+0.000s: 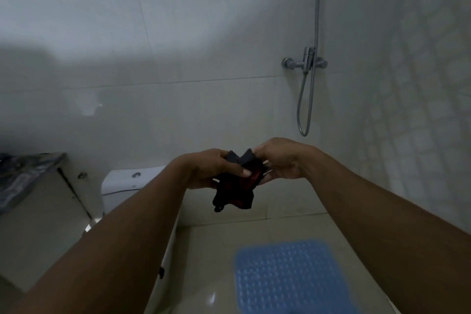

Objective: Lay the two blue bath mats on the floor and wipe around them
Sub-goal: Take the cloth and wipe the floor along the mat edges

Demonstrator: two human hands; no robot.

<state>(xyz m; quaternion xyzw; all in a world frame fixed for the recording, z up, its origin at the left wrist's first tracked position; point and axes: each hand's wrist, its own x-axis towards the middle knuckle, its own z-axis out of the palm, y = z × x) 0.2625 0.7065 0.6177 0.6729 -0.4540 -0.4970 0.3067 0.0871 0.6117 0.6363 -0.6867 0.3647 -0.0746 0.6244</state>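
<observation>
One blue bath mat (288, 278) with a bumpy surface lies flat on the beige floor tiles at the bottom of the view, under my right forearm. A second mat is not in view. Both my hands are raised in front of the wall, well above the mat. My left hand (209, 168) and my right hand (280, 160) each grip a small crumpled dark cloth (239, 186), black with dark red patches. The cloth's lower part hangs loose below my fingers.
A white toilet cistern (125, 181) stands at the left behind my left forearm. A cabinet with a dark marbled top (25, 171) is at the far left. A chrome shower mixer (305, 61) with a hose is on the tiled wall at the right.
</observation>
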